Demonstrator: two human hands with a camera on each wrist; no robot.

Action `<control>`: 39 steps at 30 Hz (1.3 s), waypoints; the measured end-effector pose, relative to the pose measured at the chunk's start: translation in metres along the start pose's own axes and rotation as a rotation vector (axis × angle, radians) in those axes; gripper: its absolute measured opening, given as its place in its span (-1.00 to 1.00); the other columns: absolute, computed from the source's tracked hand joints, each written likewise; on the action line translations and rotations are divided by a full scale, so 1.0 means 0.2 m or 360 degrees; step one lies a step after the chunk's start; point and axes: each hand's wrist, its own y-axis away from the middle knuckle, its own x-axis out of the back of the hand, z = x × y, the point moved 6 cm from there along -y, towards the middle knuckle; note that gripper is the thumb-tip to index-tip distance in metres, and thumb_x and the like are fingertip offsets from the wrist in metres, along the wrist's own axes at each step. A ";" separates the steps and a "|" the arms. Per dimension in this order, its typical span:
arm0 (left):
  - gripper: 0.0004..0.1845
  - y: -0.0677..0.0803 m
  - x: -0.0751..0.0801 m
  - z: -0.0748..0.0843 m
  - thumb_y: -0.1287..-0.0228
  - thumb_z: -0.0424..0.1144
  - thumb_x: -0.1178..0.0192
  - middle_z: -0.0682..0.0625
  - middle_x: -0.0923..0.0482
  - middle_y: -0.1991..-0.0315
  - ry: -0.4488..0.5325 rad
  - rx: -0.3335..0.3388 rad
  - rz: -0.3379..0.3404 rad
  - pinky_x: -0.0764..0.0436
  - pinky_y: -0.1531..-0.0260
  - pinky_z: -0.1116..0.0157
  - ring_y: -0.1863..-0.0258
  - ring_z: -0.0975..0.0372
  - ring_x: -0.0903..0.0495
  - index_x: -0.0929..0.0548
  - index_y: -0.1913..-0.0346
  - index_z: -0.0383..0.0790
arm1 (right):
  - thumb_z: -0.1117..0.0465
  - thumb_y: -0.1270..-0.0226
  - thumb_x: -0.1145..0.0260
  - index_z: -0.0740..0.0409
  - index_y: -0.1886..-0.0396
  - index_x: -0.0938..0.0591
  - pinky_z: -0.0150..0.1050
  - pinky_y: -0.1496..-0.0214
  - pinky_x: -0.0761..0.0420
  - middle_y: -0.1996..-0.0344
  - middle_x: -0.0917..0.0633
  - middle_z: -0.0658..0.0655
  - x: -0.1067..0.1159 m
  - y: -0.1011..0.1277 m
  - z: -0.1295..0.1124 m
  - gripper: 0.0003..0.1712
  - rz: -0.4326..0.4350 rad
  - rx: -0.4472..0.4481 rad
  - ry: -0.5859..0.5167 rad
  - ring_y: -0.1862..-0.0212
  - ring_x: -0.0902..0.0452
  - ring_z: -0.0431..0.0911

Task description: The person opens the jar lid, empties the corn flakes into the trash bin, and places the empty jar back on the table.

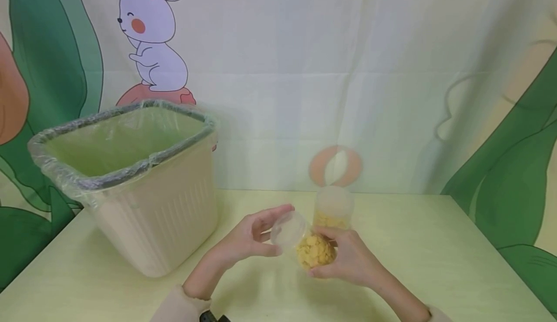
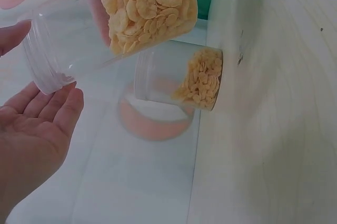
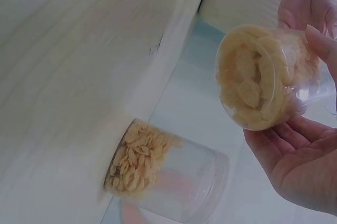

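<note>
A clear plastic jar (image 1: 311, 249) partly filled with yellow cornflakes is tilted on its side above the table, and my right hand (image 1: 319, 252) grips its body. My left hand (image 1: 283, 230) holds the jar's clear lid (image 1: 288, 228) between thumb and fingers. The left wrist view shows this jar (image 2: 142, 8) with my left hand (image 2: 42, 63) at its lid end (image 2: 39, 50). In the right wrist view its base (image 3: 258, 77) faces the camera inside my right hand (image 3: 295, 92). A second flake jar (image 1: 332, 208) stands upright just behind.
A beige waste bin (image 1: 143, 186) lined with a clear bag stands at the left of the pale green table (image 1: 435, 244). A printed backdrop with a rabbit (image 1: 152, 32) hangs behind. The standing jar (image 2: 184, 79) (image 3: 163, 171) is close to both hands.
</note>
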 end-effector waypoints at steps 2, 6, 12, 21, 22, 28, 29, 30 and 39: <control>-0.22 0.00 0.00 0.00 -0.02 -0.48 -0.27 -0.22 -0.11 -0.35 -0.0003 0.0002 0.0006 -0.22 -0.24 0.04 -0.33 0.02 -0.11 -0.17 -0.34 -0.35 | 0.11 0.31 -0.58 0.34 -0.03 -0.53 -0.29 0.13 -0.59 0.13 -0.63 0.16 0.00 0.00 0.00 -0.19 -0.0001 0.0003 -0.0003 0.16 -0.56 -0.06; -0.22 0.00 0.01 0.00 0.01 -0.44 -0.32 -0.21 -0.19 -0.32 -0.0026 0.0012 0.0060 -0.26 -0.22 0.05 -0.30 0.02 -0.18 -0.22 -0.31 -0.37 | 0.12 0.32 -0.58 0.35 -0.02 -0.53 -0.28 0.14 -0.60 0.13 -0.63 0.19 0.00 0.00 0.00 -0.19 0.0004 -0.0002 -0.0003 0.15 -0.57 -0.04; -0.25 0.00 0.02 0.00 0.08 -0.45 -0.36 -0.19 -0.31 -0.24 -0.0075 0.0042 0.0200 -0.33 -0.17 0.05 -0.24 0.03 -0.29 -0.31 -0.26 -0.36 | 0.11 0.32 -0.58 0.40 -0.03 -0.51 -0.26 0.15 -0.60 0.11 -0.62 0.22 0.00 0.00 0.00 -0.17 0.0008 -0.0009 -0.0009 0.14 -0.57 -0.02; -0.33 0.00 0.04 -0.03 0.11 -0.39 -0.40 -0.18 -0.40 -0.16 -0.0114 0.0103 0.0389 -0.40 -0.13 0.10 -0.16 0.04 -0.38 -0.40 -0.16 -0.34 | 0.10 0.32 -0.58 0.39 -0.04 -0.51 -0.32 0.18 -0.59 0.11 -0.62 0.23 0.01 -0.01 0.01 -0.16 0.0015 -0.0029 -0.0003 0.16 -0.57 -0.03; -0.34 0.00 0.04 -0.03 0.10 -0.37 -0.40 -0.18 -0.41 -0.15 -0.0126 0.0105 0.0402 -0.40 -0.13 0.08 -0.16 0.04 -0.38 -0.40 -0.15 -0.35 | 0.10 0.32 -0.58 0.39 -0.04 -0.51 -0.32 0.18 -0.59 0.11 -0.62 0.23 0.01 -0.01 0.01 -0.16 0.0013 -0.0029 -0.0005 0.16 -0.57 -0.03; -0.35 0.00 0.04 -0.04 0.13 -0.35 -0.42 -0.14 -0.43 -0.11 -0.0145 0.0134 0.0470 -0.38 -0.13 0.03 -0.14 0.07 -0.40 -0.42 -0.11 -0.32 | 0.10 0.31 -0.58 0.42 -0.05 -0.50 -0.33 0.19 -0.60 0.09 -0.62 0.24 0.00 -0.01 0.01 -0.14 0.0008 -0.0037 -0.0019 0.16 -0.57 -0.03; -0.36 -0.01 0.04 -0.04 0.14 -0.36 -0.42 -0.13 -0.43 -0.10 -0.0138 0.0130 0.0478 -0.40 -0.13 0.05 -0.13 0.07 -0.40 -0.42 -0.09 -0.32 | 0.10 0.32 -0.58 0.42 -0.05 -0.50 -0.33 0.19 -0.60 0.09 -0.62 0.25 0.00 -0.01 0.01 -0.15 0.0009 -0.0036 -0.0021 0.16 -0.57 -0.02; -0.36 -0.01 0.04 -0.04 0.14 -0.36 -0.42 -0.13 -0.43 -0.08 -0.0135 0.0124 0.0483 -0.41 -0.11 0.08 -0.12 0.08 -0.41 -0.41 -0.08 -0.33 | 0.11 0.32 -0.58 0.42 -0.04 -0.50 -0.33 0.18 -0.60 0.09 -0.62 0.25 0.00 -0.01 0.01 -0.15 0.0009 -0.0035 -0.0022 0.15 -0.57 -0.02; -0.40 -0.01 0.03 -0.04 0.14 -0.36 -0.42 -0.17 -0.46 0.02 -0.0151 0.0093 0.0514 -0.45 -0.08 0.15 -0.05 0.07 -0.44 -0.39 -0.01 -0.37 | 0.11 0.32 -0.58 0.42 -0.04 -0.51 -0.28 0.16 -0.61 0.09 -0.62 0.25 0.00 -0.01 0.01 -0.15 0.0016 -0.0032 -0.0011 0.14 -0.57 -0.01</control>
